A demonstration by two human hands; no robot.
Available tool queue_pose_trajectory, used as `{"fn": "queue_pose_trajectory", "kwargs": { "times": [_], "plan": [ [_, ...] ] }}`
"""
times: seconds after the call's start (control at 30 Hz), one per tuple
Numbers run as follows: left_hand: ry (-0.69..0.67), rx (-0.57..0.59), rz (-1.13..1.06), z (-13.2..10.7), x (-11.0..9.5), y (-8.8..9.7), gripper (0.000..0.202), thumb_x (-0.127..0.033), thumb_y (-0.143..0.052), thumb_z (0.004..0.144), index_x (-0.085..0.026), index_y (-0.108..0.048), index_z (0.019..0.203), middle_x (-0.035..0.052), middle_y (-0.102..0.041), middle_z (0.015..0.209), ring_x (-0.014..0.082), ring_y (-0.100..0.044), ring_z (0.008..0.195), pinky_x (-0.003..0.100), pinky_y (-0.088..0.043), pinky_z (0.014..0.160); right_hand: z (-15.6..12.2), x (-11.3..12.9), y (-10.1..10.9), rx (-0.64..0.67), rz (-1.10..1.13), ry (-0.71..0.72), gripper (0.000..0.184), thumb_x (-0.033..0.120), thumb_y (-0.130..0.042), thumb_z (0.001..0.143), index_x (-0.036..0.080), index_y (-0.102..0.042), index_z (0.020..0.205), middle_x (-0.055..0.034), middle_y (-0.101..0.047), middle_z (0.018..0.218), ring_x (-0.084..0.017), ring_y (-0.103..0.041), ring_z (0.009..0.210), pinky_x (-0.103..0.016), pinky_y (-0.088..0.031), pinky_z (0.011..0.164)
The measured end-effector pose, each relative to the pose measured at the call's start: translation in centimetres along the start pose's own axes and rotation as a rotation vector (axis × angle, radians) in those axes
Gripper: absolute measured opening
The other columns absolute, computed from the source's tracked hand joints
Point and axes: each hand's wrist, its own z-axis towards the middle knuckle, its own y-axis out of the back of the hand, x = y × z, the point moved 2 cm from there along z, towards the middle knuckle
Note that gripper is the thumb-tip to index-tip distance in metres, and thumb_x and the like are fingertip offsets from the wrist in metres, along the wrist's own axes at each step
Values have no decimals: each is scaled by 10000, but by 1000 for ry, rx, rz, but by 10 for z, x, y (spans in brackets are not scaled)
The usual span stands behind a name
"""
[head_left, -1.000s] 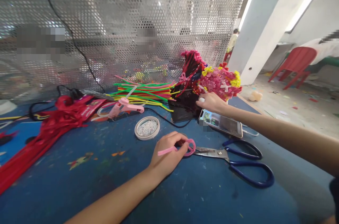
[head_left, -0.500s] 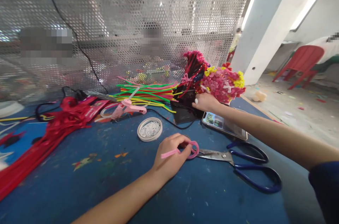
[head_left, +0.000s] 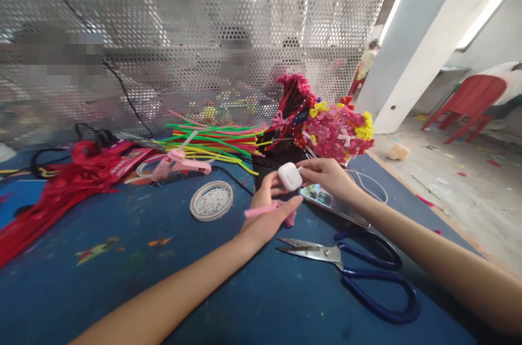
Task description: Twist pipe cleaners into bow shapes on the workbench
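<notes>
Evidently, the left hand [head_left: 269, 204] is closed loosely around a fuzzy pink strip [head_left: 261, 209], which runs across between thumb and palm, one end sticking out to the left and a bent part hanging just below the thumb. Above that thumb, a small rounded white case [head_left: 290, 177] sits between the two hands, its left side against the left fingertips. The right hand [head_left: 328, 177] has thumb and forefinger narrowed at the case's right edge; whether they grip it I cannot tell. Right under the right fingers lies a lit phone [head_left: 322, 197]. Nearer the body, below both hands, scissors [head_left: 326, 253] rest with blades slightly parted, pointing left. Left of the left fingers stands a shallow dish [head_left: 207, 219] of pale beads; beyond it, a pink glue gun [head_left: 179, 165]. Farthest past the right fingers are pink and yellow fuzzy flowers [head_left: 336, 126].
</notes>
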Motion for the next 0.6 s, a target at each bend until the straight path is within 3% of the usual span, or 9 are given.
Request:
{"fn": "queue_pose_trajectory", "kwargs": {
  "times": [0.1,0.17,0.33,0.4,0.5,0.6],
  "plan": [
    [-20,-22,-78,20,3,-11,411,-295,-600,717,-124,-506,1079,91,-629,989,187,-596,889,291,-492,746,-4,-1,6,17,-17,48,195,285,-574,747,150,-637,873,-43,-675,770,-143,-635,658,-299,-536,651],
    [-7,-1,-46,26,7,-11,350,-301,-603,716,-109,-568,1006,71,-654,901,185,-603,847,295,-482,763,-7,0,13,45,-186,135,205,311,-544,785,147,-635,868,-36,-659,705,-132,-614,606,-275,-511,600],
    [122,21,-61,23,12,-5,365,-344,-652,679,-102,-608,948,78,-674,879,207,-615,824,326,-476,771,-13,6,20,136,-837,650,259,299,-427,880,156,-641,914,-80,-611,809,-156,-544,739,-290,-438,664],
    [142,27,-69,20,12,-5,363,-352,-658,675,-100,-612,933,76,-676,855,207,-616,804,327,-476,756,-15,5,20,135,-977,764,287,272,-375,904,150,-635,915,-91,-579,833,-158,-510,764,-286,-429,674],
    [138,9,-83,18,11,-5,357,-342,-660,681,-93,-611,932,77,-674,847,201,-612,798,320,-472,756,-15,0,22,143,-1049,823,303,236,-323,920,140,-609,946,-86,-557,848,-154,-491,787,-280,-430,701],
    [115,21,-176,18,14,-4,340,-331,-647,701,-95,-608,943,80,-670,875,202,-615,818,320,-471,778,-11,-5,34,73,-967,791,273,242,-340,914,153,-596,947,-77,-542,862,-148,-499,787,-278,-440,699]
  ]
}}
